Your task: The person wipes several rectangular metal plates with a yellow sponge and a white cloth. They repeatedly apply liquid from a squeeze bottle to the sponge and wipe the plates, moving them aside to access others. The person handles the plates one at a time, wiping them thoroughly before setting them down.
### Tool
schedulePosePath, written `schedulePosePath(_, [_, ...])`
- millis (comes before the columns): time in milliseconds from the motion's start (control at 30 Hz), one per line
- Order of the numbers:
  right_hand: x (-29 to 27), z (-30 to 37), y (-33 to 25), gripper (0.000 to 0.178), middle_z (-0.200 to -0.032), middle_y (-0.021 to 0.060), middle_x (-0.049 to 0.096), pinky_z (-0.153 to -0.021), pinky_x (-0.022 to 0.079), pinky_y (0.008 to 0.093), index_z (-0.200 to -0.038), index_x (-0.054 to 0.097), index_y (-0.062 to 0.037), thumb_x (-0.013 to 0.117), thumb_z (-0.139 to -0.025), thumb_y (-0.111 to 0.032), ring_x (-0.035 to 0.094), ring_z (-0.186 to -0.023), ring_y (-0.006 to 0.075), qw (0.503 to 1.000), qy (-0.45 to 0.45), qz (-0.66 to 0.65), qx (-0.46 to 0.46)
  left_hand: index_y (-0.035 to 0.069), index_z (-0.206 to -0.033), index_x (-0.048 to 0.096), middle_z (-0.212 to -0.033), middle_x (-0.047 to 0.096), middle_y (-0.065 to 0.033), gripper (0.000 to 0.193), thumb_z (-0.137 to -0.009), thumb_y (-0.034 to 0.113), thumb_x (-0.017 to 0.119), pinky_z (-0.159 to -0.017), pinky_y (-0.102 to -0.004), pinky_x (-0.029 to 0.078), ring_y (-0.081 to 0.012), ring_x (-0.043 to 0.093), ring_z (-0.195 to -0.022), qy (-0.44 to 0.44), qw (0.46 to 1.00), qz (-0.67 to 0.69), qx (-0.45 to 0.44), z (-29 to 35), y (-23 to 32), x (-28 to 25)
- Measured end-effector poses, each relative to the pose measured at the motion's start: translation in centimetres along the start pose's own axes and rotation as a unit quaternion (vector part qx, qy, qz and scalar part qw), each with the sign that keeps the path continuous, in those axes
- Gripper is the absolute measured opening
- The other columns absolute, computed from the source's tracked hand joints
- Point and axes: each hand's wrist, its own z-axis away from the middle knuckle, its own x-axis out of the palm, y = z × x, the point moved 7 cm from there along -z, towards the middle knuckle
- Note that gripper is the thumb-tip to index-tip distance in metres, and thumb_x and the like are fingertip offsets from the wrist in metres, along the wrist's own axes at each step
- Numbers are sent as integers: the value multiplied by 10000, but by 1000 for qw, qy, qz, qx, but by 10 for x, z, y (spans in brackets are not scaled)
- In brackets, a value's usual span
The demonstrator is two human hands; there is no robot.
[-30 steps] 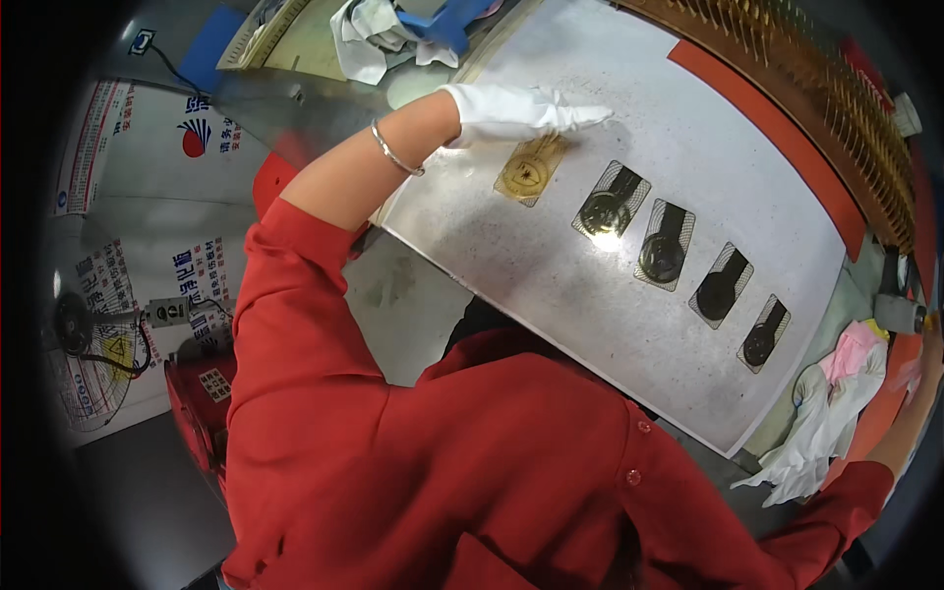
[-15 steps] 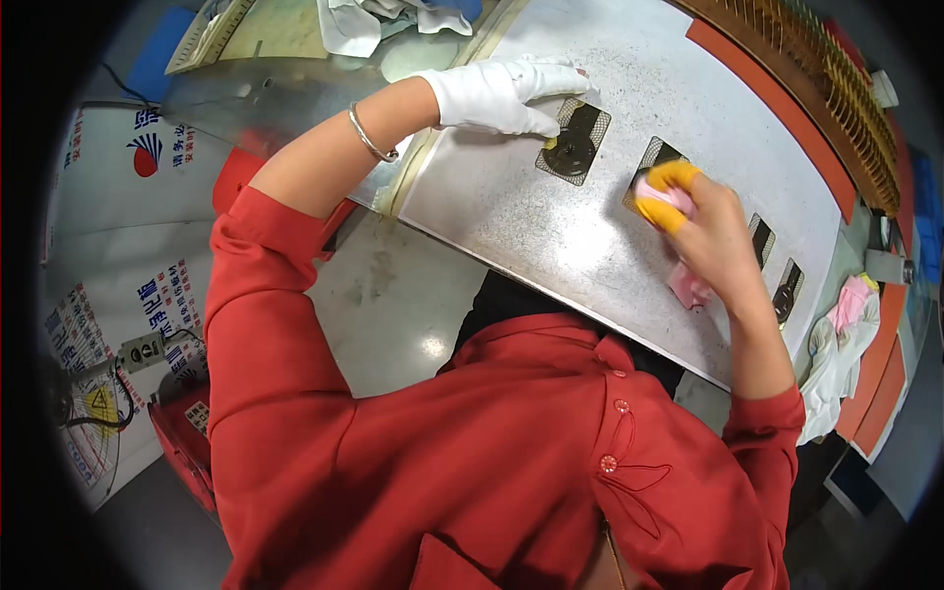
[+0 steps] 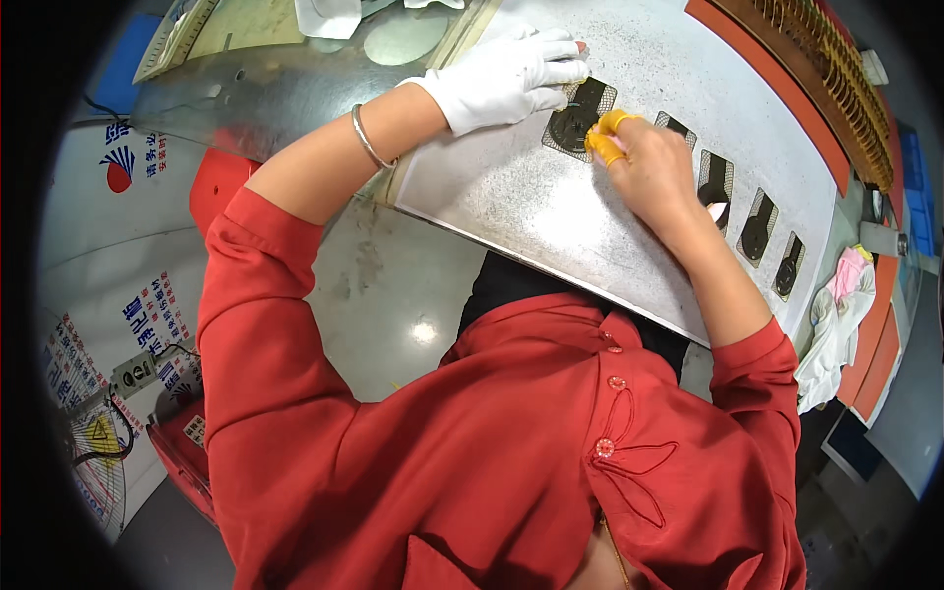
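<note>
My left hand [image 3: 511,81], in a white glove, lies on the worktable with its fingers stretched out. Its fingertips are at the left edge of a dark, flat keyhole-shaped piece [image 3: 570,126] with mesh around it. At that piece's right edge is my right hand [image 3: 644,162], bare except for yellow finger covers. Thumb and finger are bent together there; whether they grip the piece's edge or something small cannot be made out. More dark mesh-edged pieces, such as one [image 3: 757,228] in the middle of the row, lie to the right, the nearest partly behind my right hand.
The pale, speckled worktable [image 3: 521,202] has an orange-red strip [image 3: 787,103] along its far side. Beyond stands a brown rack [image 3: 826,74] with a row of metallic prongs. A white and pink cloth [image 3: 841,324] hangs at the right end. Glass-like sheeting [image 3: 285,98] covers the left.
My right hand has moved left from the second dark piece to the first. The pink cloth it held no longer shows in its fingers. My left hand stays beside the first piece.
</note>
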Motion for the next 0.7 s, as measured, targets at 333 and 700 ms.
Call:
schedulePosePath(333, [2,3,-5,101,-744,150,627,-622,494,418,-787,619,-28,582,-699,-61,621,-676,323,999,47,-1,16,125,-1162,571,-1302,458,-69,361,-842,280,513,-1018,-382,290,-251,395,-1200,43,986,-142,70,9,-12,18])
schedulePosePath(700, [13,-3,-20,103,-737,150,627,-609,489,428,-778,623,-46,613,-759,-147,623,-667,320,1000,9,1,12,142,-1182,564,-1322,451,-55,386,-837,312,529,-1024,-395,288,-276,419,-1157,34,994,-103,12,10,-13,12])
